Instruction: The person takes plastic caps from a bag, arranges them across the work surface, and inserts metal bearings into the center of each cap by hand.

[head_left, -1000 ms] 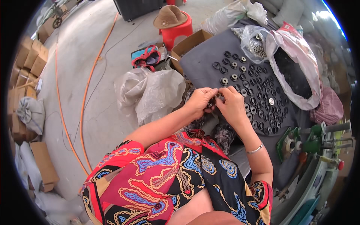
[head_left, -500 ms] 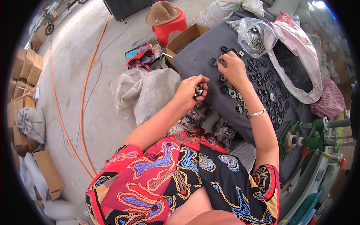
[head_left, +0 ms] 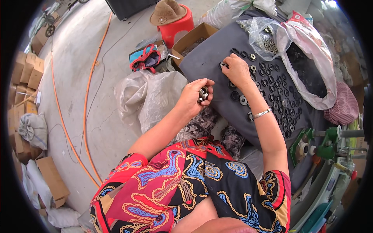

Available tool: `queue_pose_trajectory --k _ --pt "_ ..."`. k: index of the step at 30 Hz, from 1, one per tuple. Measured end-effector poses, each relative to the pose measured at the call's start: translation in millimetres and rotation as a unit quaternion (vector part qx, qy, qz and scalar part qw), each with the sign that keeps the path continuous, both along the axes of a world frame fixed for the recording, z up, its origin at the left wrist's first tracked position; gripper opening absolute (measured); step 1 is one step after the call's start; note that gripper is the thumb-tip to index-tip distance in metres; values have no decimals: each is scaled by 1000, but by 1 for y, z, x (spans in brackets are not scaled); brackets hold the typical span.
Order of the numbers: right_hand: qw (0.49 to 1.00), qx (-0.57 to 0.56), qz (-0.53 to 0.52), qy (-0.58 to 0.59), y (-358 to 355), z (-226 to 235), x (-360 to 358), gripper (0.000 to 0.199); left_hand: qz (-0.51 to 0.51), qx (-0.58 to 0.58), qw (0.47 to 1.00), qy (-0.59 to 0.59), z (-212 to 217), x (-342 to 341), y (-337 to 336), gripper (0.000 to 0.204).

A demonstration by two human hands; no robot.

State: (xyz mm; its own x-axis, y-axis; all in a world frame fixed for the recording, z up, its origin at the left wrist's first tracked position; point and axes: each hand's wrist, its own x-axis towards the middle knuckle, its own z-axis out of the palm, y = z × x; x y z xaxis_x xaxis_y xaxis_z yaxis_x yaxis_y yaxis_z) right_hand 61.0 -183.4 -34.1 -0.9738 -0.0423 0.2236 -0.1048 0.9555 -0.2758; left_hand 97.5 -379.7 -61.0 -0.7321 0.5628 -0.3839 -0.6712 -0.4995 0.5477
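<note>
Left hand [head_left: 197, 95]: curled around metal pieces [head_left: 203, 93] | Right hand [head_left: 237, 70]: nearer, fingertips at ring [head_left: 223, 65], pinch cannot be told | Ring: round, no long axis; gray tabletop [head_left: 204, 58], ahead-right of left hand

In the left hand [head_left: 193, 96], a cluster of small silvery metal parts [head_left: 203, 94] is held by curled fingers. At the fingertips of the right hand [head_left: 237, 72], a small round piece [head_left: 223, 65] is held by the left part of a grey cloth-covered bench [head_left: 202, 58], where black round rings [head_left: 276, 98] are spread. Farther right, a clear plastic bag [head_left: 259, 29] is filled with metal parts.
</note>
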Motion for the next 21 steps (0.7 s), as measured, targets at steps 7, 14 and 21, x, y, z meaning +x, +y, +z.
queue_pose_trajectory --k 7,14,21 --pt "998 30 13 61 3 0 7 14 -17 29 998 -58 6 -4 6 39" --pt "981 -146 119 42 -42 42 77 15 -84 20 996 -1 -4 2 10 50" --pt "996 -49 80 -1 -62 32 112 14 -82 -96 992 7 11 29 20 52"
